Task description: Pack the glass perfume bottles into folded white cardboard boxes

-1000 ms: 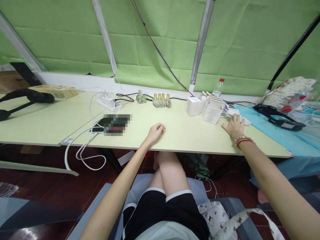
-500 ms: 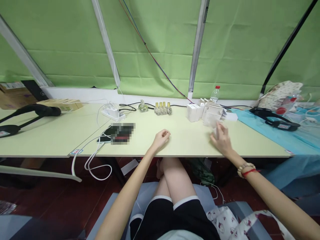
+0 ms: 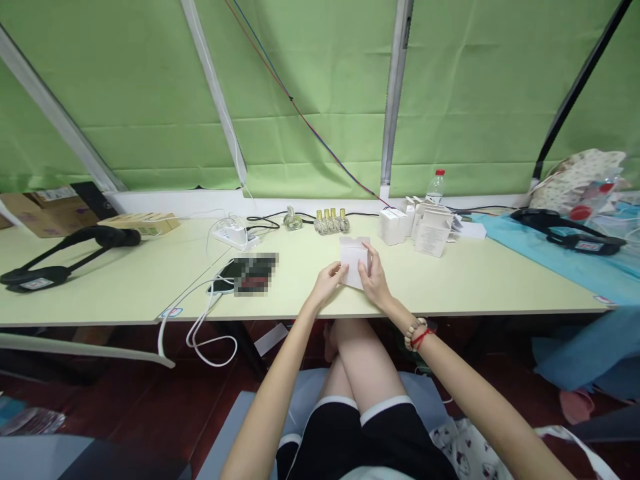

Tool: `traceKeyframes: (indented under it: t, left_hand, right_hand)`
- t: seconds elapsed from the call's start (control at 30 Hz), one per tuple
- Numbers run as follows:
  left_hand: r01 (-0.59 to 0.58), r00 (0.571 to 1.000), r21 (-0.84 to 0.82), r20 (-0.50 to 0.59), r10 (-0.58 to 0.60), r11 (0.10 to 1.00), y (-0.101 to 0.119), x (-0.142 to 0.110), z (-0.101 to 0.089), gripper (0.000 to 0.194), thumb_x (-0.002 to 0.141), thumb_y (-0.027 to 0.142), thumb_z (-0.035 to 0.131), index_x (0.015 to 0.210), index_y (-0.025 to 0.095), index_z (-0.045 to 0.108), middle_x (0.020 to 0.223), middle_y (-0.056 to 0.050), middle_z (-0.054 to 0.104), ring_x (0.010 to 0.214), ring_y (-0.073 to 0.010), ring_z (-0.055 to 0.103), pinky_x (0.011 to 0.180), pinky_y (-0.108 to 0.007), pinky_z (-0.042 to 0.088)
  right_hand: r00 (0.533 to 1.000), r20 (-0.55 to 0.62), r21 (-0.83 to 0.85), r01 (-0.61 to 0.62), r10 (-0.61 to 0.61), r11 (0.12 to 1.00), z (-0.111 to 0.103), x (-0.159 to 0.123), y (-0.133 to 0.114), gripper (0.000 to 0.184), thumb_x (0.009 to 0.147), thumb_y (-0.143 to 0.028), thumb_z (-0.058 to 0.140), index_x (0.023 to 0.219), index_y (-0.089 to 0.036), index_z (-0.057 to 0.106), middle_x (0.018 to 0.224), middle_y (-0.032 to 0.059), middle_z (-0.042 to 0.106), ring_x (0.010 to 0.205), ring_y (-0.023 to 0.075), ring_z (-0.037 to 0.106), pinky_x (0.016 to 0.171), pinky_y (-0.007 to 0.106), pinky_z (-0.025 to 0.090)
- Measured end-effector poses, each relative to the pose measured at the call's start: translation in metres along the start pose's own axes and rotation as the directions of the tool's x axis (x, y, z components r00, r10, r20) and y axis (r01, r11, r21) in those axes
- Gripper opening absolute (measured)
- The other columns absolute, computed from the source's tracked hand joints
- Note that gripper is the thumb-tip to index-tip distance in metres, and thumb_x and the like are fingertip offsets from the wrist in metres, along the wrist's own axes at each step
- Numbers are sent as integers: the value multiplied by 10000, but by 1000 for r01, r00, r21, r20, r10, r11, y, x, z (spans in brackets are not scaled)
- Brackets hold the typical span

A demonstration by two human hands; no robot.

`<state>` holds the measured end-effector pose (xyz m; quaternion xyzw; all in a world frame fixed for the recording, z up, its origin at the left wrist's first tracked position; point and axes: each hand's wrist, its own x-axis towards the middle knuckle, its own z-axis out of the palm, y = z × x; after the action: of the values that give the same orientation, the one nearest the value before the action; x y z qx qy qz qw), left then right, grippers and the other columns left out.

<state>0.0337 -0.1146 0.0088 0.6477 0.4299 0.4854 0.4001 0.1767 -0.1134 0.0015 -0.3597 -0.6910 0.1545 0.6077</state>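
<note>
A flattened white carton (image 3: pixel 354 257) is held upright between my two hands near the front of the table. My left hand (image 3: pixel 328 283) pinches its lower left edge. My right hand (image 3: pixel 375 277) grips its right side, thumb on the front face and fingers behind. Beyond the carton stand several small glass bottles with gold tops (image 3: pixel 331 222) in a cluster, and one rounder glass bottle (image 3: pixel 293 220) to their left. More white cartons (image 3: pixel 433 230) lean in a stack at the right, beside a boxed-up white carton (image 3: pixel 393 227).
A phone (image 3: pixel 227 275) with white cables lies left, near a power strip (image 3: pixel 234 233). Black headsets (image 3: pixel 70 257) sit at both ends. A red-capped water bottle (image 3: pixel 436 188) stands behind the cartons. Blue cloth (image 3: pixel 530 247) covers the right side. The table's front edge (image 3: pixel 450 315) runs before my lap.
My right hand has come from the carton stack to the middle with a flat white carton. My left hand has closed on the carton's other edge. The view has shifted slightly.
</note>
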Motion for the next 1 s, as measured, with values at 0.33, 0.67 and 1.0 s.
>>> traceKeyframes:
  t: [0.33, 0.67, 1.0]
  left_hand:
    - [6, 990, -45, -139, -12, 999, -4, 1, 0, 387, 666, 416, 645, 935, 140, 617, 820, -35, 601, 654, -94, 495, 604, -220, 409]
    - [-117, 962, -58, -254, 99, 991, -6, 2, -3, 351, 633, 295, 702, 956, 191, 609, 1008, -67, 627, 967, -178, 568, 782, -272, 445]
    - [-82, 973, -157, -228, 45, 984, -12, 3, -4, 374, 600, 286, 727, 950, 185, 642, 1056, -77, 629, 982, -197, 573, 889, -355, 442]
  right_hand:
    - [934, 9, 253, -347, 356, 903, -5, -2, 10, 804, 787, -518, 510, 1415, -225, 104, 1054, 87, 619, 830, 202, 630, 704, 336, 510]
    - [910, 72, 350, -407, 409, 844, -6, 1, 22, 526, 777, -608, 367, 891, -163, 622, 899, 70, 658, 830, 211, 574, 666, 305, 476]
    - [859, 23, 477, -459, 511, 750, -10, 3, 8, 372, 692, -482, 462, 799, -168, 627, 861, 58, 652, 836, 203, 559, 582, 265, 465]
